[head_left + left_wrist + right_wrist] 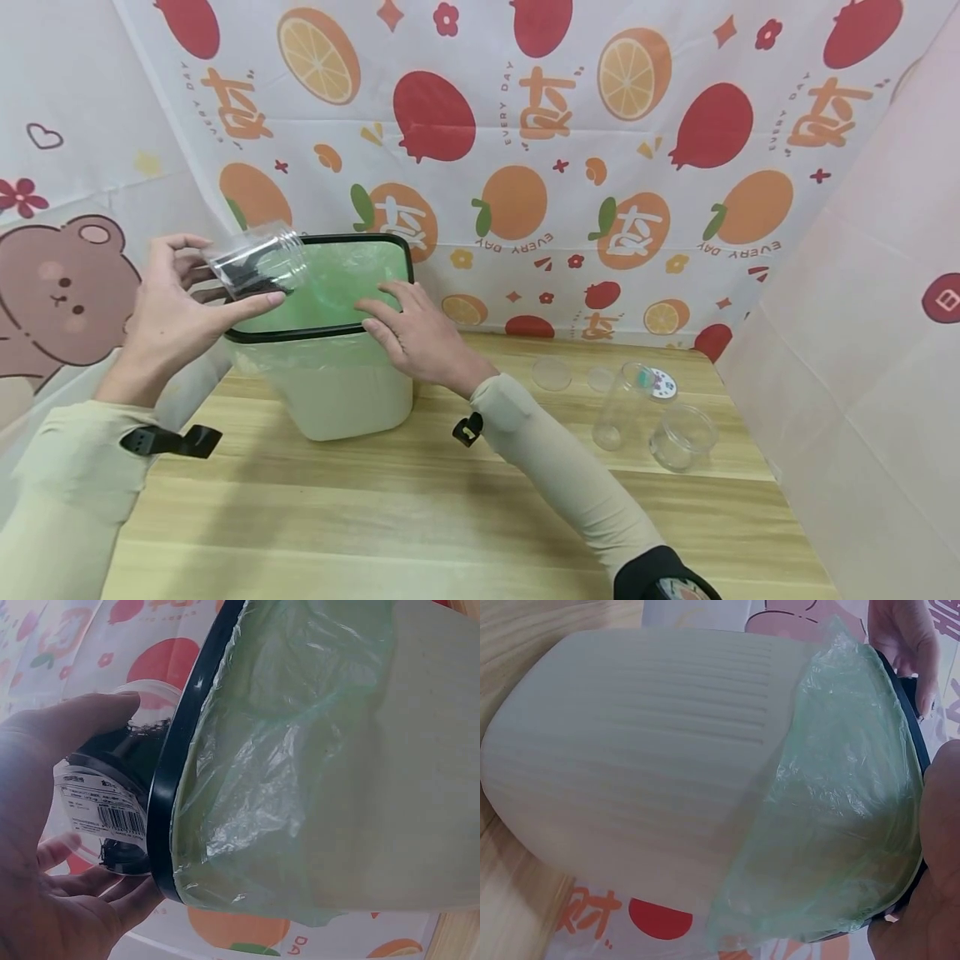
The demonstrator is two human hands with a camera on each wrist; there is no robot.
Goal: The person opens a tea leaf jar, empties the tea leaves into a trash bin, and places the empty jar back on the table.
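In the head view my left hand (168, 308) grips a clear plastic jar (258, 258), tilted with its mouth toward the waste bin (348, 400). Black material (142, 754) lies inside the jar, and a white barcode label (105, 806) shows in the left wrist view. The bin is cream, with a black rim (300, 335) and a thin green bag (330, 292) lining it and folded over the outside. Reaching over the near right part of the rim, my right hand (423, 342) has its fingers loosely bent above the bag's opening and grips nothing.
Right of the bin on the wooden table (465, 517) stand a tall clear container (618, 408) and a short clear jar (682, 437). Clear discs (551, 374) and a round patterned piece (663, 384) lie behind them. A fruit-print cloth (555, 167) hangs at the back.
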